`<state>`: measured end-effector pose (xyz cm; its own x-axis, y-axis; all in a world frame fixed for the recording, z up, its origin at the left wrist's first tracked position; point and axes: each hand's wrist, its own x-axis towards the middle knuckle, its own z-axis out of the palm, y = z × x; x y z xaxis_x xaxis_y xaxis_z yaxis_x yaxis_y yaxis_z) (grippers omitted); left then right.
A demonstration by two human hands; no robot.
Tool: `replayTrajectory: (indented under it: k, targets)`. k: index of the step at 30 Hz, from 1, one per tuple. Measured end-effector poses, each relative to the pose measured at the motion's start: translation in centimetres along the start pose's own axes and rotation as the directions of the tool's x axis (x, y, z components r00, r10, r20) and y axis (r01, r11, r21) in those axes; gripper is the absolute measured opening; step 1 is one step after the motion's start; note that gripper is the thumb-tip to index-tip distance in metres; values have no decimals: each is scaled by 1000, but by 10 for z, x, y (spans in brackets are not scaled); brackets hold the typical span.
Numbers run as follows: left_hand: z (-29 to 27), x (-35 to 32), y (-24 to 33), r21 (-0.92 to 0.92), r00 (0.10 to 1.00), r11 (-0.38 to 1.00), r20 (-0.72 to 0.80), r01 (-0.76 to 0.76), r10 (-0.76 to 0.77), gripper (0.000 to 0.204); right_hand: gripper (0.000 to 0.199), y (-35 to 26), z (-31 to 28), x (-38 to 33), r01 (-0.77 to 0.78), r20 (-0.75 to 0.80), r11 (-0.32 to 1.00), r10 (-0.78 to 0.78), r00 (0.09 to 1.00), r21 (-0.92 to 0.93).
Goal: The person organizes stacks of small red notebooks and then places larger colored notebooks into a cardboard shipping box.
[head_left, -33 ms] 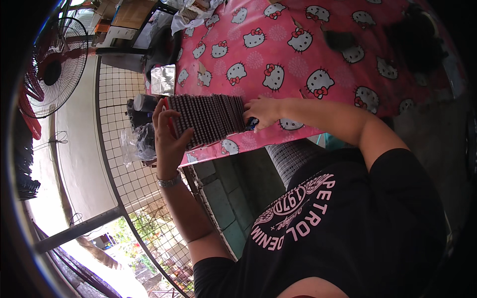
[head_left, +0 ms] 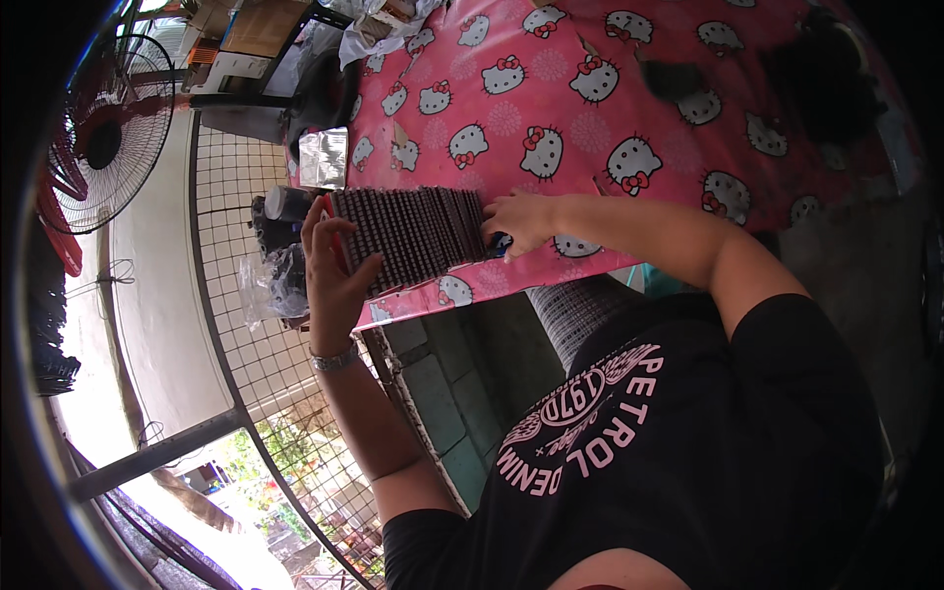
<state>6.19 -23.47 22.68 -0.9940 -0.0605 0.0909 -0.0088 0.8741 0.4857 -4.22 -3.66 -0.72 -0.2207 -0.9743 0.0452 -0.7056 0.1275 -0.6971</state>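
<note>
A tight row of what look like spiral-bound notebooks (head_left: 411, 236), dark coil edges facing up, stands at the near left edge of the pink table. My left hand (head_left: 332, 270) grips the row's left end, fingers over a red cover and thumb along the near side. Against the right end presses my right hand (head_left: 521, 224), its fingers bent around the last notebooks. Something small and blue (head_left: 501, 242) shows under the right fingers; its kind is hidden.
The pink tablecloth (head_left: 541, 108) has a cat-face pattern. Beyond the row's left end sit a silver packet (head_left: 323, 158), a jar (head_left: 287, 204) and a clear plastic bag (head_left: 275, 285). A fan (head_left: 103, 143) stands at far left, beside wire mesh (head_left: 236, 187). A dark cloth-like piece (head_left: 672, 81) lies farther back.
</note>
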Motion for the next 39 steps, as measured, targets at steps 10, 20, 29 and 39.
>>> replayTrajectory:
  k: [10, 20, 29, 39]
  targets:
    - [-3, -3, 6, 94, 999, 994, 0, -48, 48, 47, 36, 7, 15, 24, -78, 199, 996, 70, 978, 37]
    - [-3, -11, -1, 76, 999, 997, -29, -16, 18, 49, 35, -6, -1, 8, 17, 115, 998, -10, 993, -66]
    - [2, 2, 8, 50, 999, 998, -23, -42, 43, 49, 33, 4, -10, 47, -302, 534, 952, 231, 813, 48]
    - [-1, -2, -3, 68, 999, 997, -24, -39, 40, 49, 33, -4, 0, 22, -92, 180, 991, 109, 978, -100]
